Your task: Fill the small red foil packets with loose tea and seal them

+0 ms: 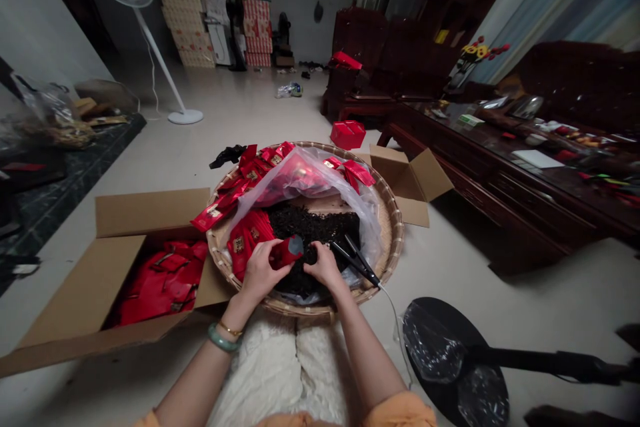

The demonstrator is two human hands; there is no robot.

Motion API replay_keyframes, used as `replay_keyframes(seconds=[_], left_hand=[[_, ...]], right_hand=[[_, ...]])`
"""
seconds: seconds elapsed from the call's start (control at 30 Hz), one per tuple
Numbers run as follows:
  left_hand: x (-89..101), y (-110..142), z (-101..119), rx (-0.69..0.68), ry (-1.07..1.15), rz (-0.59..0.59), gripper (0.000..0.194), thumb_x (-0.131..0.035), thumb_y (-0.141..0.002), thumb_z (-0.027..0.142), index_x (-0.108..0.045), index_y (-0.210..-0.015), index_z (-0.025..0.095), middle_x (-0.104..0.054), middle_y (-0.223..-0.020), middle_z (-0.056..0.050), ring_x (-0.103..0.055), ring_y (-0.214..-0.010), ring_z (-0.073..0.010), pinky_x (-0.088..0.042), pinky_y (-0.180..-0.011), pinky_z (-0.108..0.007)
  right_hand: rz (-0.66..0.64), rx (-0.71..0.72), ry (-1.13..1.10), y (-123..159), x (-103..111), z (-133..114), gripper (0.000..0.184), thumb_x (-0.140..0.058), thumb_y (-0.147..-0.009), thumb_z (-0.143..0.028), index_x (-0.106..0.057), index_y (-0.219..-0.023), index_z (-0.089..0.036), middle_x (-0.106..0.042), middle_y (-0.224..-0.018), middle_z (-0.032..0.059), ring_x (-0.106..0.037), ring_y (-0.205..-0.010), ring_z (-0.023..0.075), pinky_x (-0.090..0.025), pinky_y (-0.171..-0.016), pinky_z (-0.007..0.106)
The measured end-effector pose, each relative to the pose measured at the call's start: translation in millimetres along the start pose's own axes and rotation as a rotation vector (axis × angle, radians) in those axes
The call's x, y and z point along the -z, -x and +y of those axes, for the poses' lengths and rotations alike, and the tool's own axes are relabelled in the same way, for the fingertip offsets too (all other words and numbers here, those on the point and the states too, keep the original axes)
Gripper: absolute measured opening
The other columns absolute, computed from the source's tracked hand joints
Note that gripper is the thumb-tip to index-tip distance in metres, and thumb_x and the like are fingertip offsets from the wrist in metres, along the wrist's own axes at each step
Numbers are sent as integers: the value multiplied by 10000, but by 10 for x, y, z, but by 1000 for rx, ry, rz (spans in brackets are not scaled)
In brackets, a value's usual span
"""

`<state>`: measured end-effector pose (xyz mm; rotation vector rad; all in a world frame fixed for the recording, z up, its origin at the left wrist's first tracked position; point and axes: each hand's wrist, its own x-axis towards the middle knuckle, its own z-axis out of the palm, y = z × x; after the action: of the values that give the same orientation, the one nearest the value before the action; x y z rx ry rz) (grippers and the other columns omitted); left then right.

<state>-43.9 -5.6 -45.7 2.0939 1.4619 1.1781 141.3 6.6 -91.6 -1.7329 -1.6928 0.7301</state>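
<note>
In the head view, a round woven tray (399, 230) rests above the pale floor (165, 153). Near its front edge, the left hand (259, 272) is clamped around a red pouch (287, 252), its grey end toward the right hand (324, 268). That hand's fingers are curled at the dark dried leaves (315, 221); whether they pinch any, I cannot tell. A black tong-like tool (361, 265) lies toward the tray's right edge. Beyond stand a white fan (159, 60), left, and a dark wooden table (453, 163), right.
</note>
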Motion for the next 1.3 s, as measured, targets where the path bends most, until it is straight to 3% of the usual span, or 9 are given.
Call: replay_keyframes(seconds=[0.13,0.3,0.47,0.53,0.63,0.77,0.93,1.1,1.3], left_hand=[[-4,-2,-5,4,12,6,446,-699,-678,281,-525,-1078,192,-582,-1011,-62,-596,-879,-195,-547,-690,-312],[3,-4,-10,10,20,11,440,-696,-683,289,-530,-1078,192,-584,-996,-60,-599,-853,-187,-548,-672,-306],[18,6,-26,6,7,28,447,-700,-681,298,-532,-1081,191,-592,-1002,-63,-599,-870,-192,-548,-676,-306],[25,11,-26,6,1,40,442,-699,-681,299,-537,-1079,195,-598,-998,-61,-602,-861,-190,-548,-676,-310],[30,11,-5,7,4,46,434,-700,-682,302,-540,-1071,195,-602,-994,-62,-606,-855,-192,-549,-672,-313],[17,0,50,-6,9,35,424,-703,-683,289,-534,-1061,196,-610,-1000,-64,-603,-889,-202,-549,-694,-324],[4,-3,84,-4,10,32,422,-707,-672,276,-537,-1050,194,-613,-990,-60,-603,-884,-199,-549,-690,-320],[4,9,76,21,19,11,419,-701,-678,271,-531,-1054,196,-597,-998,-63,-596,-896,-200,-544,-685,-316],[-72,-19,121,2,-32,9,418,-702,-665,247,-531,-1045,207,-603,-956,-51,-588,-871,-207,-527,-718,-339]], right_hand=[[14,19,-36,-13,31,0,384,-657,-578,-157,-559,-945,-214,-585,-909,25,-555,-871,198,-429,-797,323],[-6,37,-23,26,-8,-35,528,-714,-535,-185,-545,-1034,-226,-560,-963,43,-547,-889,209,-428,-786,319],[57,1,-158,-10,49,-57,346,-643,-543,-112,-578,-869,-210,-598,-865,8,-555,-841,195,-418,-802,326],[123,-42,-333,-37,122,-75,309,-650,-548,-127,-582,-838,-209,-615,-851,-5,-559,-841,189,-422,-811,325],[159,-246,-769,-51,230,-134,338,-686,-564,-181,-586,-885,-223,-632,-862,-19,-580,-769,162,-464,-689,285],[24,-475,-1391,-19,312,-233,335,-673,-629,-184,-571,-945,-231,-665,-822,-21,-610,-658,130,-464,-532,216],[-119,-597,-1782,6,342,-305,137,-527,-785,-257,-596,-856,-163,-686,-803,54,-638,-701,151,-510,-563,244],[-72,-627,-1827,-25,358,-359,215,-441,-828,-323,-604,-801,-186,-679,-760,46,-644,-758,173,-529,-675,331],[123,-359,-1568,-116,509,-508,273,-434,-824,-421,-598,-759,-212,-683,-785,40,-648,-830,209,-506,-787,423]])
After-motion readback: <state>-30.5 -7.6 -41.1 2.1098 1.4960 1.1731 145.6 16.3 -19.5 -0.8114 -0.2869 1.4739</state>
